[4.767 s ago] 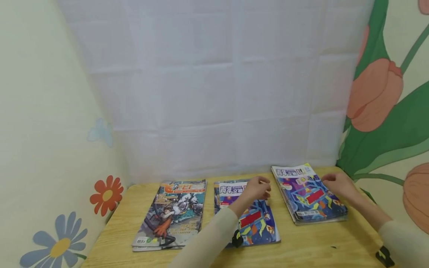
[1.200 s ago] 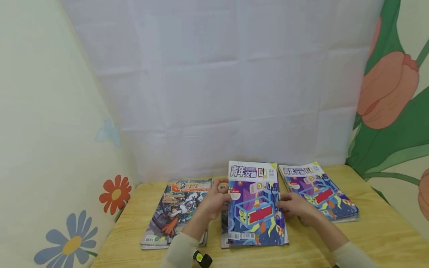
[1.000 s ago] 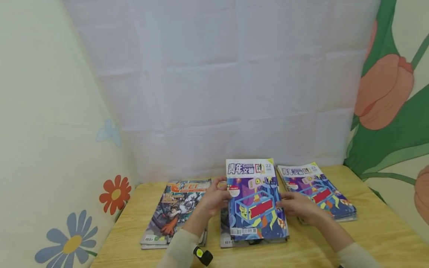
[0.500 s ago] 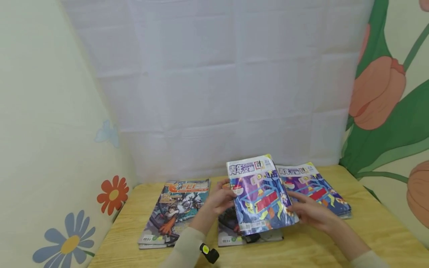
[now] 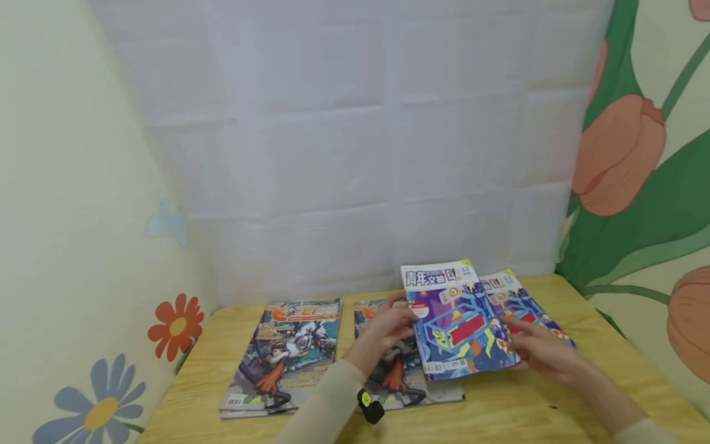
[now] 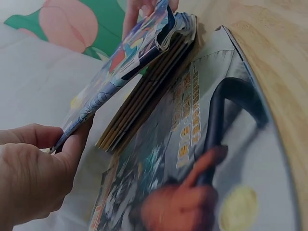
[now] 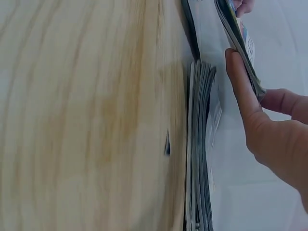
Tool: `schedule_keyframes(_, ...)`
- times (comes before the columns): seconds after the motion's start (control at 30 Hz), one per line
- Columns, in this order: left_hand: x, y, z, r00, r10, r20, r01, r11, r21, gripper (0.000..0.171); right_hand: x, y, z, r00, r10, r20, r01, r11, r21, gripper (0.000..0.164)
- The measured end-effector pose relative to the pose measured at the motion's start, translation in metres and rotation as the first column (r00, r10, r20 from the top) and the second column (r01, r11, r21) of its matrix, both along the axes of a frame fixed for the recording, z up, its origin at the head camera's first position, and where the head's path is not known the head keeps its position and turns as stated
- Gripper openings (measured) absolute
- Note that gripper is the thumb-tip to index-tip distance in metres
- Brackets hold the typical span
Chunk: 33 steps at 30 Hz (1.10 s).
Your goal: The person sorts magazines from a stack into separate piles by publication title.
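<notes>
A purple and blue magazine [image 5: 457, 327] with a white title band hangs tilted above the table between my hands. My left hand [image 5: 383, 330] pinches its left edge, thumb on top and fingers beneath, as the left wrist view shows. My right hand [image 5: 546, 351] pinches the opposite edge; in the right wrist view the magazine [image 7: 240, 45] is clear of the stack. Partly behind it lies a stack of matching magazines [image 5: 546, 308] on the right. Below and to the left rests a grey magazine with an orange title [image 5: 388, 388], half hidden by the held one and my left arm.
On the left of the wooden table [image 5: 194, 376] lies another pile of grey, orange-titled magazines [image 5: 294, 357]. A small dark mark [image 5: 553, 407] shows on the wood near the front right. A white cloth [image 5: 333, 154] hangs behind, with painted walls on either side.
Both hands have lifted the purple magazine off the middle pile, tilted it and carried it right toward the right stack. The grey cover beneath has come into view.
</notes>
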State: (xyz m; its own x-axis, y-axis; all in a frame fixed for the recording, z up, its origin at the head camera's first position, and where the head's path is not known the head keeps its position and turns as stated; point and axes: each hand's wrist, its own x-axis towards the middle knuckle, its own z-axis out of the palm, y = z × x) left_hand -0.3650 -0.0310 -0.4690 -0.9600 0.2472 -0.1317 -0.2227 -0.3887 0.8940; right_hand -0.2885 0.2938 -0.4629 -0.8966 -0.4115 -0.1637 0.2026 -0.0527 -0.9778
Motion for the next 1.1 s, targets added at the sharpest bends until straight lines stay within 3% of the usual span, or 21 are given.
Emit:
schedule_keyframes(0.23,-0.019,0.033,-0.007,1.0,0.009,-0.014,-0.009,1.0,-0.004,0.077,-0.005,0.023,0.004,0.999,-0.044,-0.026,0.045,0.998,0.044,0.073)
schedule_keyframes(0.47,-0.034,0.057,-0.014,0.997,-0.067,-0.028,0.064,0.993,-0.101,0.076,-0.012,0.042,0.007,0.994,-0.106,-0.034,0.11,0.986,0.125,0.073)
schedule_keyframes(0.67,-0.039,0.076,-0.012,0.992,-0.117,-0.049,0.108,0.982,-0.156,0.074,-0.016,0.058,0.008,0.984,-0.157,-0.081,0.172,0.959,0.224,0.067)
schedule_keyframes(1.1,-0.042,0.121,-0.008,0.996,-0.077,-0.052,0.064,0.974,-0.216,0.068,-0.029,0.093,0.01,0.97,-0.219,-0.11,0.243,0.917,0.316,0.065)
